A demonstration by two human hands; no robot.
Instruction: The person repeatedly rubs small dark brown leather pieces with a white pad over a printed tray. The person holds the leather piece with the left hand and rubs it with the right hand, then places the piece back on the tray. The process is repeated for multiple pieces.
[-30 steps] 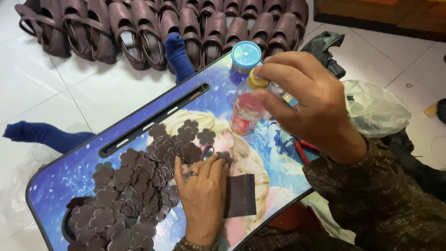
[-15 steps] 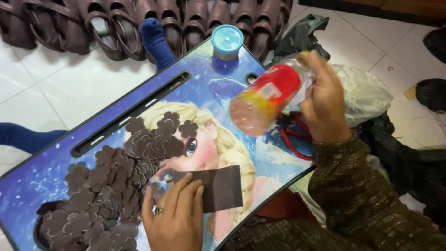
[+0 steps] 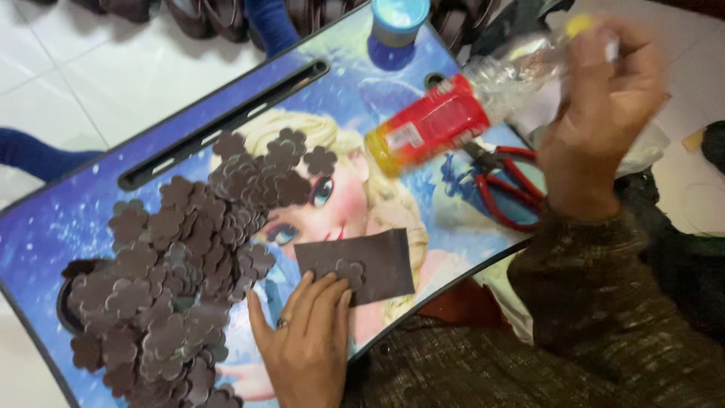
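Scanning from the left edge, risks by item:

Flower pile (image 3: 174,279): heaped loose at lower left of the frame, spilling toward the table (image 3: 68,219) edge; likely to slide off if nudged or if the table rocks.

Left hand (image 3: 306,347): flat, fingers spread, pressing down the near edge of the brown sheet; gripping nothing, only pinning. Likely to be smeared if anything drips from above.

Brown sheet (image 3: 377,264): lower centre, lying on the table just right of the pile, one flower piece (image 3: 349,270) resting on it beside the fingertips. Could skid or curl if the pressing fingers lift; piece could shift off its spot.

Bottle (image 3: 445,125): upper centre, held above the table, tilted with its red-labelled base pointing down-left and its yellow-capped end up in the right hand. Blurred, so cap state not discernible; a leak or a slip would land on the sheet or the pile.

Blue tub (image 3: 396,19): top centre at the table's far edge; easily knocked off by the swinging bottle.

Scissors (image 3: 506,185): red-handled, right of centre, under the raised arm; a snag for the sleeve.

Right hand (image 3: 604,113): upper right, clenched round the bottle's neck end; grip near one end only, so prone to wobble.
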